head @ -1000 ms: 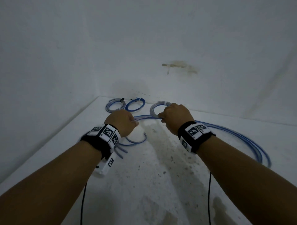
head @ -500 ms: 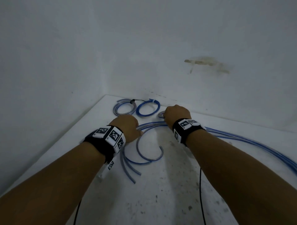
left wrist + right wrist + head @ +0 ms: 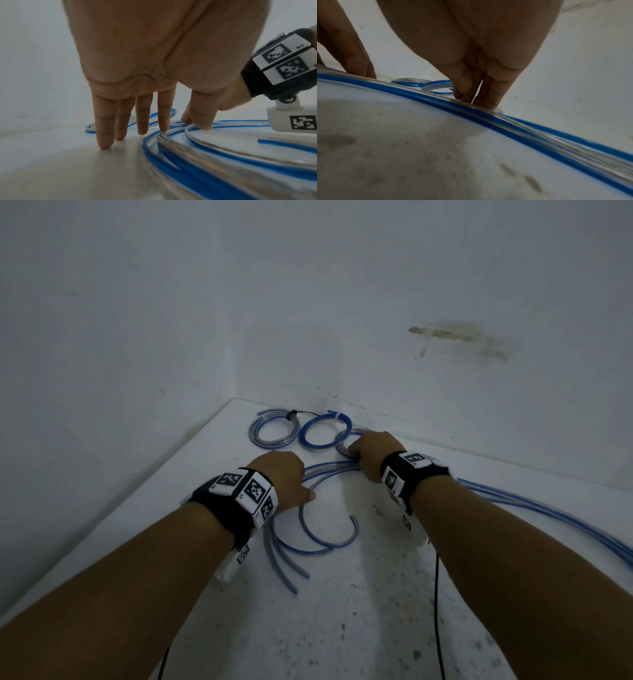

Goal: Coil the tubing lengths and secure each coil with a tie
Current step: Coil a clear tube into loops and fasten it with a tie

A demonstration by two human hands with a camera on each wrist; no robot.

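Head view: we pin loose tubes (image 3: 329, 470) flat on the table (image 3: 359, 594).
Left hand (image 3: 281, 474) spread; right hand (image 3: 371, 453) pinching tubes; we should separate one tube first.

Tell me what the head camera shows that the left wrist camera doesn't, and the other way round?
Head only: two tied coils near the wall corner, both forearms, and a stain on the wall. Left wrist only: the left hand from beneath, its straight fingers touching the table and the thumb pressing a clear tube. Both: the loose blue and clear tubing and the right wrist's marker band.
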